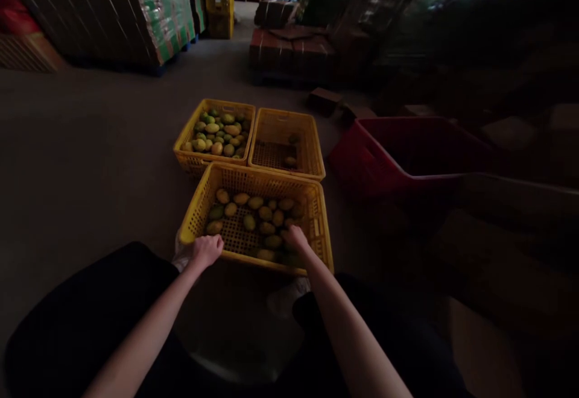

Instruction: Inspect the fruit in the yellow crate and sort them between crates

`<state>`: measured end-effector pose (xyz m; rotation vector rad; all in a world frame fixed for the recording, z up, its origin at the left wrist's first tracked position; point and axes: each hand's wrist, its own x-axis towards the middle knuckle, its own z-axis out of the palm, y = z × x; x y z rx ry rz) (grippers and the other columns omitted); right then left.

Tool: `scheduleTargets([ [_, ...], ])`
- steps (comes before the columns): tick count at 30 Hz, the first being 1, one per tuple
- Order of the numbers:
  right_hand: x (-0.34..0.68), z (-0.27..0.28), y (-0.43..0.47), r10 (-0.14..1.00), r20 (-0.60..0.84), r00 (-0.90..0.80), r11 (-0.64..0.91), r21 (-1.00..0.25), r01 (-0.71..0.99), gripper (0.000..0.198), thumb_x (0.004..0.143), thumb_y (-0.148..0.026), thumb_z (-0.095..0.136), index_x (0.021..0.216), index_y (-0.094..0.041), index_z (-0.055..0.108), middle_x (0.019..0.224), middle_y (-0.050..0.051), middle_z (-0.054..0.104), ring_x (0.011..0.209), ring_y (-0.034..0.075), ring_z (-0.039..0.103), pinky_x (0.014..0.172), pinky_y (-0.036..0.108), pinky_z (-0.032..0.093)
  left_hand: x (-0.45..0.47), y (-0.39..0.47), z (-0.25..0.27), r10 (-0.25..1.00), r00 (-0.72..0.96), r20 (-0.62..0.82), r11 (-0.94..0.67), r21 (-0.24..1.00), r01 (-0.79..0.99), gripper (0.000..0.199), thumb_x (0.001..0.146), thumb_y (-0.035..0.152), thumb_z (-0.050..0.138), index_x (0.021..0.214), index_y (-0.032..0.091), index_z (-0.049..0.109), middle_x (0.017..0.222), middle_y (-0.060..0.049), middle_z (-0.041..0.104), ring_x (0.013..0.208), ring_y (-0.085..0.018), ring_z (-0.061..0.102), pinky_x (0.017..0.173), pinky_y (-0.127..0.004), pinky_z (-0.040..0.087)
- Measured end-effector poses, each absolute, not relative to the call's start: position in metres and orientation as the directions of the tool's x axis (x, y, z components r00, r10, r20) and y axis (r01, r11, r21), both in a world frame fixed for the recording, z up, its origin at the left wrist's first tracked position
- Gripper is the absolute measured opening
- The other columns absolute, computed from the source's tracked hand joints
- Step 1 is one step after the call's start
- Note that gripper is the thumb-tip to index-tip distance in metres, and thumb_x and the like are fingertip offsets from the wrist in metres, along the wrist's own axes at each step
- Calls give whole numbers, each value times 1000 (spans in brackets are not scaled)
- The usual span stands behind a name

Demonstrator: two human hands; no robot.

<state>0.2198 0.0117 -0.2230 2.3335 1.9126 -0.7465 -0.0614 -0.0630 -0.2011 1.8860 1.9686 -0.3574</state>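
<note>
The near yellow plastic crate sits on the floor between my knees, with several green-yellow mangoes scattered over its slotted bottom. My left hand is closed over its near rim, toward the left corner. Inside the crate's right part, my right hand reaches down among the fruit, its fingers curled around a mango that is mostly hidden and dim. Behind stand two more yellow crates: the left crate is heaped with mangoes, and the right crate has a few on its bottom.
To the right stands a large red bin. Small cardboard pieces lie behind the crates. Farther back are a pallet of brown boxes, a tall wrapped stack and stacked yellow crates. The right side is very dark.
</note>
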Motion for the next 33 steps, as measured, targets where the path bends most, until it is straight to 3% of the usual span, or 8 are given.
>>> scheduleTargets([
  [4,195,-260,38,885,-458,82,-229,-277,933,36,85,-14,57,120,-10,61,122,21,63,114,29,59,89,37,47,-65,-60,-203,844,25,-535,36,102,994,44,96,29,30,108,19,71,109,-14,74,103,-29,69,85,-39,49],
  [7,173,-284,67,866,-497,52,-205,-259,944,50,86,-20,60,134,-12,51,132,23,56,120,31,56,91,39,47,-58,-38,-210,798,121,-591,-19,175,984,37,92,32,44,119,22,67,127,-11,67,113,-27,64,92,-36,48],
  [10,161,-307,84,864,-502,40,-183,-240,954,60,86,-21,61,142,-9,44,140,27,48,126,33,51,92,39,47,-31,12,-225,812,242,-530,-146,218,965,45,89,28,49,132,17,58,137,-14,59,123,-29,56,99,-38,46],
  [15,163,-339,84,893,-449,32,-146,-222,964,62,91,-14,49,150,-9,31,143,29,45,132,34,44,98,42,44,38,106,-274,825,293,-483,-238,174,956,52,86,12,51,137,17,50,141,-15,52,130,-29,48,103,-40,44],
  [23,165,-361,80,912,-410,30,-126,-207,970,55,96,-10,26,151,-11,32,141,26,49,130,31,45,104,45,37,81,144,-340,845,245,-475,-247,59,967,56,95,8,26,149,20,36,148,-21,38,131,-32,43,103,-49,41],
  [25,166,-357,80,912,-411,4,-115,-244,963,56,94,-8,31,149,-10,34,138,26,52,128,31,46,105,45,37,77,145,-341,835,244,-493,-255,46,966,55,94,8,32,148,19,37,147,-23,38,131,-34,43,101,-49,43],
  [29,172,-340,81,897,-441,-19,-139,-323,936,61,84,-13,56,144,-15,42,131,20,59,124,30,50,97,39,43,60,143,-326,784,235,-575,-263,36,964,56,82,11,62,137,17,52,141,-22,47,125,-34,51,97,-44,47],
  [33,182,-319,71,868,-495,48,-246,-343,906,60,84,-30,63,140,-18,46,111,14,70,103,27,64,83,34,49,28,125,-302,724,178,-666,-209,34,977,48,72,23,76,118,14,64,120,-18,63,106,-30,64,87,-36,52],
])
